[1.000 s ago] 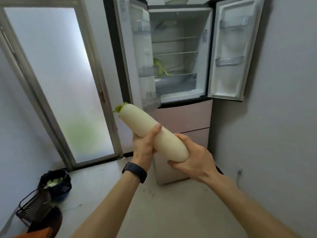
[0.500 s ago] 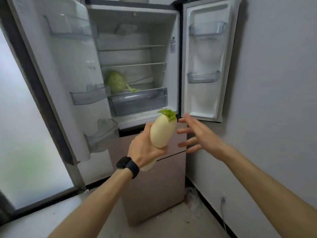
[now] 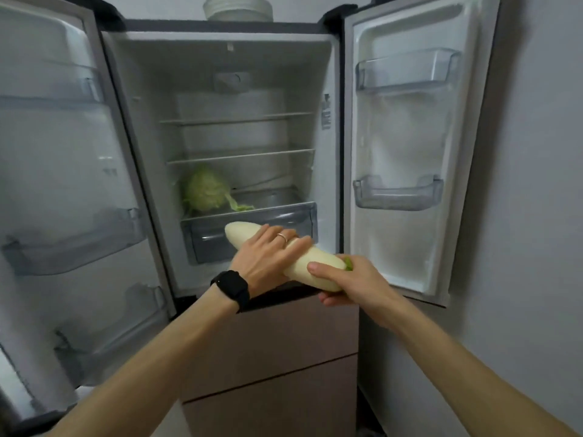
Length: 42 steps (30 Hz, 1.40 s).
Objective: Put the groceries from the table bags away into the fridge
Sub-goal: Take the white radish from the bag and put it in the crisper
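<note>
Operator: Where is the white radish [image 3: 318, 269]?

Technician: In front of the open fridge [image 3: 239, 146], at 4 o'clock from the cabbage [image 3: 205, 192], carried in both hands. Left hand [image 3: 268, 257]: fingers together, laid flat over the middle. Right hand [image 3: 350, 285]: fingers curled around the leafy end.

Operator: Handling?

Technician: Probably heavy, rigid and smooth-skinned. Support middle and end; avoid gripping by the leaves.

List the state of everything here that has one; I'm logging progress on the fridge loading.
Left fridge door: open.
Right fridge door: open.
Crisper drawer: closed.
Cabbage: resting on the shelf above the drawer.
White radish: held, not yet inside.
Left hand: laid over the radish.
Right hand: gripping its leafy end.
Lower drawers: closed.
</note>
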Tool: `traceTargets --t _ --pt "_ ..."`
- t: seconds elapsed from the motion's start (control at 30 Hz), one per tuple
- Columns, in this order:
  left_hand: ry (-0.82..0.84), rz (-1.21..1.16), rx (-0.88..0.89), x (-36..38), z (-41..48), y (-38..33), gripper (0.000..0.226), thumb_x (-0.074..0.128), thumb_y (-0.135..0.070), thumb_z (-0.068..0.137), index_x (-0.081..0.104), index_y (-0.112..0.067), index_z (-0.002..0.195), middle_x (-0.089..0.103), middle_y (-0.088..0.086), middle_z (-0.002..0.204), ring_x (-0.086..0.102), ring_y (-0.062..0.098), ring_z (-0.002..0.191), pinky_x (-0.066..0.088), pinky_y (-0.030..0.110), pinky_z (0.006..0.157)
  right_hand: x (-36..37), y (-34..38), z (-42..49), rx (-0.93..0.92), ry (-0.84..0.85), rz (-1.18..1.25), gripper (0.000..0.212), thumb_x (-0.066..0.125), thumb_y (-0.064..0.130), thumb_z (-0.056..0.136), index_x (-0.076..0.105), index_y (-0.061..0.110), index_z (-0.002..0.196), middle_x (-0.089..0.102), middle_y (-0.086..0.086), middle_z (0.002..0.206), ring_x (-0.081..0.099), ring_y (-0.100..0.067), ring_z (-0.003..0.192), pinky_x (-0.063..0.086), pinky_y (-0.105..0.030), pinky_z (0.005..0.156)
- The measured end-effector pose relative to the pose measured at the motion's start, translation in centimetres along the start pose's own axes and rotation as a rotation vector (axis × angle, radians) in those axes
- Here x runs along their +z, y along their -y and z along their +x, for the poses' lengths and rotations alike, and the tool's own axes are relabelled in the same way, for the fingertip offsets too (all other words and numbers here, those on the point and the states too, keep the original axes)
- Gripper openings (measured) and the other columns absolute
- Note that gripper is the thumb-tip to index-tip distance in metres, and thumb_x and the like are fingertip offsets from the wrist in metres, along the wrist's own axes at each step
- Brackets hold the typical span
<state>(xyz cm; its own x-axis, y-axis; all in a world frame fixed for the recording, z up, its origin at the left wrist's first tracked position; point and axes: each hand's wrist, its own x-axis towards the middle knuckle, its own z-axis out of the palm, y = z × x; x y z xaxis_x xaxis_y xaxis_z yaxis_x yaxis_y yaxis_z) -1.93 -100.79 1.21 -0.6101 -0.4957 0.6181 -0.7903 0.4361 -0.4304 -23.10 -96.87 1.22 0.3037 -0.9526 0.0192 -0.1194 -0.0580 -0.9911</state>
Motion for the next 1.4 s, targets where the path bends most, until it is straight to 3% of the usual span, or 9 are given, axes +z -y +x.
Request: traceTargets --t 0.1,0.2,0.33,0.4,0.67,0.87,1.03,1.23,1.4 --pt "-0.012 -0.037 -0.168 2.5 2.4 1.8 0.086 0.085 -0.029 0.069 0.038 -0.029 0.140 0.053 0.010 0.140 0.045 0.035 0.133 0.040 0.054 0.108 0.1 -0.7 4.0 -0.120 -0.135 0.095 0.048 0.080 0.035 0.082 0.061 0.012 0.120 0.073 -0.013 0.098 0.075 -0.027 0.076 0.063 -0.039 0.073" --pt "0.027 -0.345 -0.637 5.3 3.7 3.9 0.100 0.086 -0.023 0.068 0.026 -0.037 0.147 0.023 0.008 0.158 0.024 0.032 0.143 0.030 0.052 0.116 0.5 -1.6 7.8 -0.215 -0.231 0.094 0.044 0.079 0.035 0.083 0.059 0.023 0.120 0.070 -0.006 0.100 0.075 -0.023 0.073 0.063 -0.040 0.073" --pt "-0.203 -1.250 -1.294 10.5 5.4 8.6 0.065 0.071 -0.018 0.083 0.042 -0.035 0.139 0.043 0.007 0.145 0.053 0.028 0.123 0.050 0.049 0.100 0.8 -3.2 13.0 -0.255 -0.321 0.142 0.047 0.079 0.035 0.083 0.058 0.024 0.124 0.069 -0.002 0.104 0.075 -0.021 0.072 0.063 -0.038 0.071" --pt "-0.204 -1.600 -1.425 13.1 7.1 10.2 0.057 0.068 -0.029 0.091 0.042 -0.029 0.142 0.052 0.007 0.137 0.065 0.032 0.110 0.057 0.048 0.082 1.0 -4.3 15.7 -0.256 -0.343 0.160 0.049 0.080 0.034 0.082 0.059 0.024 0.126 0.068 -0.001 0.106 0.075 -0.021 0.074 0.063 -0.040 0.071" --pt "-0.140 -1.663 -1.448 23.8 14.8 18.0 0.065 0.086 -0.023 0.075 0.056 -0.018 0.132 0.069 0.012 0.113 0.070 0.032 0.091 0.060 0.045 0.061 1.0 -5.9 29.0 -0.318 -0.437 -0.316 0.074 0.077 0.047 0.081 0.036 0.041 0.141 0.047 0.012 0.128 0.055 -0.008 0.107 0.051 -0.030 0.088" --pt "0.009 -1.615 -1.372 29.9 19.4 23.9 0.071 0.089 -0.032 0.070 0.055 -0.012 0.130 0.068 0.012 0.112 0.070 0.032 0.094 0.061 0.051 0.072 1.4 -5.5 37.5 -0.365 -0.581 -0.526 0.075 0.061 0.050 0.093 0.026 0.026 0.155 0.048 0.002 0.140 0.047 -0.006 0.108 0.039 -0.020 0.085" --pt "0.121 -1.534 -1.308 34.4 21.0 27.2 0.084 0.083 -0.043 0.075 0.047 -0.004 0.139 0.063 0.015 0.126 0.065 0.029 0.106 0.056 0.045 0.094 1.9 -6.2 43.3 -0.391 -0.653 -0.623 0.072 0.061 0.052 0.093 0.035 0.019 0.151 0.056 -0.006 0.136 0.058 -0.022 0.111 0.046 -0.029 0.085" --pt "0.400 -1.163 -1.090 38.5 21.1 29.3 0.082 0.043 -0.071 0.091 0.029 -0.023 0.155 0.045 0.008 0.152 0.051 0.028 0.130 0.042 0.039 0.109 1.5 -7.4 49.0 -0.439 -0.757 -0.824 0.064 0.051 0.061 0.088 0.053 0.016 0.134 0.068 -0.005 0.108 0.062 -0.021 0.089 0.041 -0.025 0.068" --pt "0.503 -0.728 -0.787 38.8 19.3 29.5 0.064 0.018 -0.059 0.102 0.019 -0.027 0.158 0.038 0.011 0.157 0.039 0.031 0.141 0.037 0.037 0.111 0.9 -7.3 51.9 -0.412 -0.743 -0.914 0.057 0.062 0.052 0.090 0.052 0.018 0.134 0.067 -0.009 0.106 0.058 -0.029 0.092 0.049 -0.037 0.072"
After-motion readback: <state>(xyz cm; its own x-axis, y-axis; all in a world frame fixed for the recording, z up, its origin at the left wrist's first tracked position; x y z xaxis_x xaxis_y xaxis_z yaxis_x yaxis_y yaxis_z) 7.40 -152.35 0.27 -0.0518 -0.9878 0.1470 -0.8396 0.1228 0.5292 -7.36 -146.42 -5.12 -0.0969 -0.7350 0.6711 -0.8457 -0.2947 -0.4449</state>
